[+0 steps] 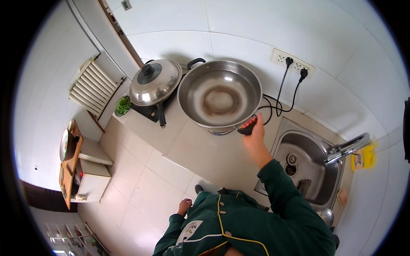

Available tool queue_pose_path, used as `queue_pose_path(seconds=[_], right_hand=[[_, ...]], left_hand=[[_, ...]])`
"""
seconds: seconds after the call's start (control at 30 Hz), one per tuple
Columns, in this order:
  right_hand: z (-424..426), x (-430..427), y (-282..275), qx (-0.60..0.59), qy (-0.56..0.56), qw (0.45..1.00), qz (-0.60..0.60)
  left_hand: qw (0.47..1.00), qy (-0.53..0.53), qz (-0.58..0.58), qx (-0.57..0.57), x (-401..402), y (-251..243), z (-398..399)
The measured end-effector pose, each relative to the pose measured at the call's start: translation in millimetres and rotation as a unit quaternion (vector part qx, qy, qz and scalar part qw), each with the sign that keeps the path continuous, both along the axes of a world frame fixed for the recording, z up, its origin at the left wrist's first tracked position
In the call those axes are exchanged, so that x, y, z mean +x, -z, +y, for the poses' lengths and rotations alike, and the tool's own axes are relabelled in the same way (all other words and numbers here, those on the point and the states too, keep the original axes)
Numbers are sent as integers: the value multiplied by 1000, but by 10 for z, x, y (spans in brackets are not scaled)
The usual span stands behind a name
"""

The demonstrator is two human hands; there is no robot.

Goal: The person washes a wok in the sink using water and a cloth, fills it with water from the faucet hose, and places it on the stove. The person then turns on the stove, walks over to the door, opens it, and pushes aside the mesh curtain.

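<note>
My right hand (256, 136) grips the near black handle of a large round stainless-steel pan (221, 120). Inside, the bottom shows a brownish ring; whether clear liquid covers it I cannot tell. A second black handle (196, 61) sticks out at the far left rim. Below the pan's near edge a bit of a base (221, 132) shows, mostly hidden. My left hand (185, 206) hangs low beside my body with its fingers curled, and no object shows in it.
A lidded steel wok (157, 88) sits on a black cooktop (144, 112) beside a bowl of chopped greens (123, 105). Right of my arm are a steel sink (320, 188), a faucet (347, 148) and a yellow bottle (365, 156). Two plugged cords (281, 89) trail behind the pan.
</note>
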State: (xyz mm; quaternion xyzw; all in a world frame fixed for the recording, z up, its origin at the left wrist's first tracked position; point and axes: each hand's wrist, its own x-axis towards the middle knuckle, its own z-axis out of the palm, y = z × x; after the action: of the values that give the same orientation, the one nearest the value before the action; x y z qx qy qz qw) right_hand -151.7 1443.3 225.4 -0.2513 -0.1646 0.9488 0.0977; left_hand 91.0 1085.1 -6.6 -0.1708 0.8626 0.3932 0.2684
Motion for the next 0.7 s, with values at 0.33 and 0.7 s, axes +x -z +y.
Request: queue_pose_path(seconds=[0.33,0.7], right_hand=[[-777,-96,-751,534,105,813,209],[-3382,-2964,-426,893,-90,406,171]], left_hand=[[998,-16,19,-52,136,247,-796],[923,-351,-21,159,-174,290,-2415]])
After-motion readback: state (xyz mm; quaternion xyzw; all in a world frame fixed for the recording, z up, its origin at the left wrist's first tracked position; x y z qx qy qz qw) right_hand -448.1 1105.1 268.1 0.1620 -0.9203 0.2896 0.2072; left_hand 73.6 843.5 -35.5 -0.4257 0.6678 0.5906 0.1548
